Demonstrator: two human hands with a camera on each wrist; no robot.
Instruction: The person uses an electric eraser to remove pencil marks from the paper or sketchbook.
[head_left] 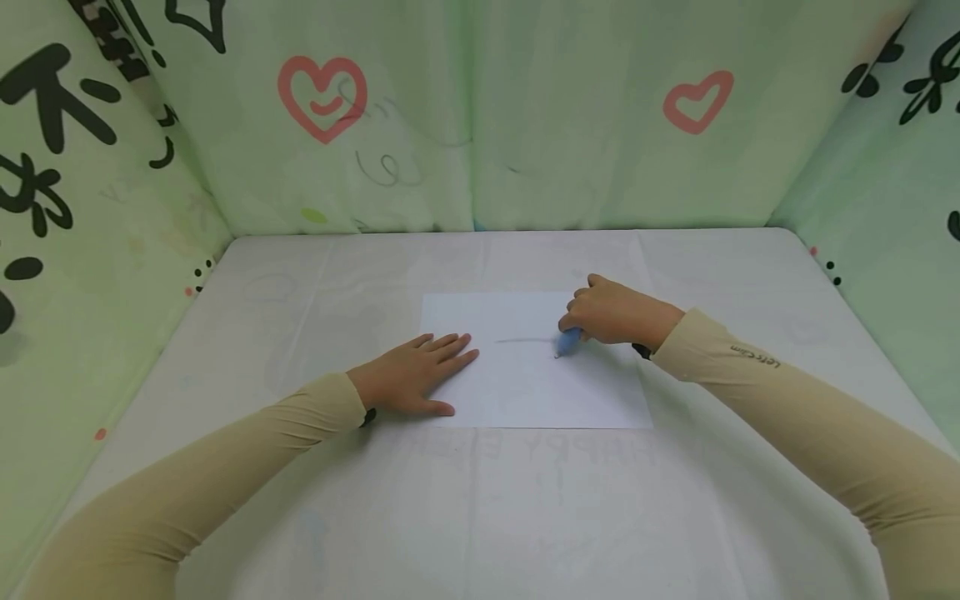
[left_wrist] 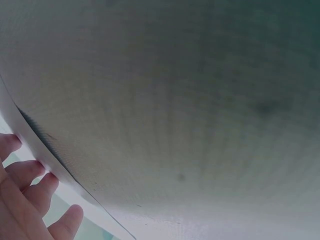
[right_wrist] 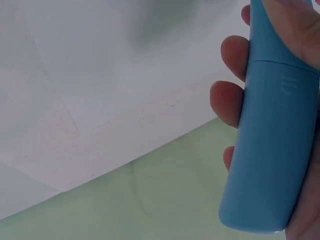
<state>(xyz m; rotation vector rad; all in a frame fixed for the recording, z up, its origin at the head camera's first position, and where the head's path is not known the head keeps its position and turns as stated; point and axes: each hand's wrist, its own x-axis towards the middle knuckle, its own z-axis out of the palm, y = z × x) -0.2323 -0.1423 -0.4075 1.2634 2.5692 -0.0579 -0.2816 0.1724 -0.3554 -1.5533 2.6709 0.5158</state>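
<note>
A sheet of white paper (head_left: 517, 392) lies flat on the table. My left hand (head_left: 416, 375) rests on its left edge with fingers spread; the left wrist view catches only some fingertips (left_wrist: 67, 225) at the lower left. Over the right half of the sheet, my right hand (head_left: 618, 312) grips a thick blue tool (head_left: 567, 341) with a narrow tip angled down close over the paper. Fingers and thumb wrap its smooth, seamed body (right_wrist: 272, 145) in the right wrist view. The tool's exact kind cannot be told. A faint grey line (head_left: 523, 340) runs across the sheet left of the tip.
The table (head_left: 555, 517) has a pale, creased cover. Green fabric walls (head_left: 525, 125) with printed hearts and black markings enclose its back and both sides.
</note>
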